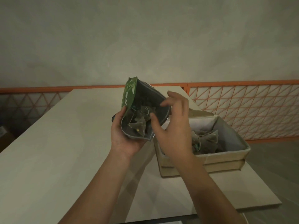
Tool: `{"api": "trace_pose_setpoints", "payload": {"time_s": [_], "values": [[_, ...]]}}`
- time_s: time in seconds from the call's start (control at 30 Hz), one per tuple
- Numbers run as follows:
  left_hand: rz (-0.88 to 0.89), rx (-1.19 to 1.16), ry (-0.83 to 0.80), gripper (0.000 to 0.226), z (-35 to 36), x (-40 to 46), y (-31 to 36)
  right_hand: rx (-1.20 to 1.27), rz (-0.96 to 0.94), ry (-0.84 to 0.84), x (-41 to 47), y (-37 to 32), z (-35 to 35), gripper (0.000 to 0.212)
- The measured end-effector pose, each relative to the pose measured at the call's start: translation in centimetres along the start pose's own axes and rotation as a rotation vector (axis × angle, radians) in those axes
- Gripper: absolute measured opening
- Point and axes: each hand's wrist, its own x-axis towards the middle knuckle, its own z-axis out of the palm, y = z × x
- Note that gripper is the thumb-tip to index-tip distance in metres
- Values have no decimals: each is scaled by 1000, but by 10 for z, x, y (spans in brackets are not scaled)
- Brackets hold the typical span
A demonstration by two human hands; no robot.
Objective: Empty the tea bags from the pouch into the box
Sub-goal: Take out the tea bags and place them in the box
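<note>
The green foil pouch [129, 96] with a grey inside is in our left hand [124, 136], which grips its bottom end. Its long side runs up and away from that grip, and its open mouth faces us. We can read white letters "RE" on the green flap. Pyramid tea bags [137, 125] lie inside. Our right hand [173, 126] hovers at the mouth, fingers loose, holding nothing. Right of the grip sits the tan cardboard box [226, 156], with more tea bags [205, 138] inside.
</note>
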Motion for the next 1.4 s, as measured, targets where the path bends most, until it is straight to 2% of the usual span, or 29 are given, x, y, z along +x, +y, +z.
{"api": "trace_pose_setpoints", "payload": {"time_s": [0.07, 0.13, 0.2, 0.27, 0.37, 0.5, 0.73, 0.83, 0.93, 1.07, 1.13, 1.23, 1.4], "values": [[-1, -18, 17, 52, 2, 0, -2, -200, -17, -49, -9, -2, 4, 27], [16, -45, 21, 50, 4, -1, -5, -361, 24, -97, -14, -2, 9, 34], [36, -53, 21, 48, 6, -1, -7, -438, 90, -138, -17, -3, 13, 37], [42, -47, 28, 50, 8, -1, -7, -448, 105, -161, -18, -3, 15, 30], [7, -35, 35, 53, 8, -2, -5, -312, 128, -142, -18, 1, 13, 12], [11, 0, 50, 54, 12, -4, -7, 55, 227, -3, -9, 1, -6, 5], [-1, -14, 21, 54, 14, 1, -13, 426, 336, 197, 7, -5, -53, 9], [1, -27, 6, 53, 14, 1, -15, 467, 349, 209, 9, 4, -71, 8], [22, -23, 14, 51, 16, 1, -17, 378, 415, 131, 5, 24, -82, 10], [49, -9, 25, 50, 17, -1, -19, 222, 438, -73, -2, 40, -85, 13], [50, -6, 21, 51, 18, -1, -19, 38, 428, -244, -4, 43, -84, 6], [47, 7, 21, 51, 18, -2, -18, -228, 414, -534, -6, 46, -83, 19], [34, 6, 40, 50, 17, -4, -17, -233, 416, -665, -8, 42, -81, 27]]}}
